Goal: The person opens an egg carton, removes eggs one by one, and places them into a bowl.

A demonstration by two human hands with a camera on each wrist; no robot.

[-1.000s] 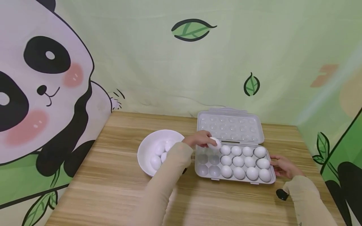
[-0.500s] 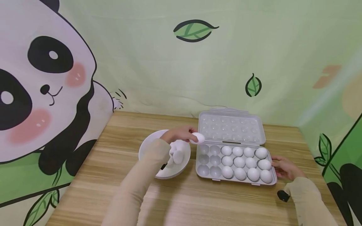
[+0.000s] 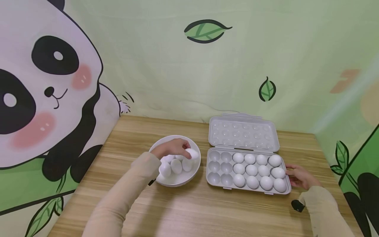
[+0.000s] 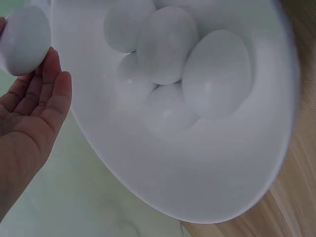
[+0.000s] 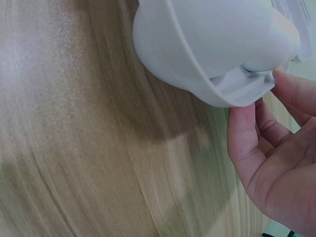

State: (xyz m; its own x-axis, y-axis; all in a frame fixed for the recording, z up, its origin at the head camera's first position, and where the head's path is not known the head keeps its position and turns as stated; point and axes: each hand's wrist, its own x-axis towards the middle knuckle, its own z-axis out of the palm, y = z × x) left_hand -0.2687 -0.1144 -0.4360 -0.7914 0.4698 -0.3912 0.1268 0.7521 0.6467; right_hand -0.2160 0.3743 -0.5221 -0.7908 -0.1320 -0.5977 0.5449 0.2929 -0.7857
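A white egg (image 3: pixel 193 153) is held by the fingertips of my left hand (image 3: pixel 174 147) above the white bowl (image 3: pixel 175 182). In the left wrist view that egg (image 4: pixel 25 42) is pinched past the bowl's rim, and several more white eggs (image 4: pixel 216 75) lie inside the bowl. To the right sits a pale egg carton (image 3: pixel 226 167) with its lid (image 3: pixel 244 133) hinged back. Eggs fill its right part; the two leftmost columns of cups hold none. My right hand (image 3: pixel 302 176) grips the carton's right end, thumb on the rim and fingers beneath, as the right wrist view shows.
Bowl and carton stand apart on a wood-grain table (image 3: pixel 189 210). A green backdrop (image 3: pixel 154 65) with a panda and leaves rises behind the table's far edge. A black device (image 3: pixel 297 205) shows at the right sleeve's cuff.
My left hand has moved left with the egg, from above the carton's left cups to over the bowl. The right hand keeps its grip on the carton's end.
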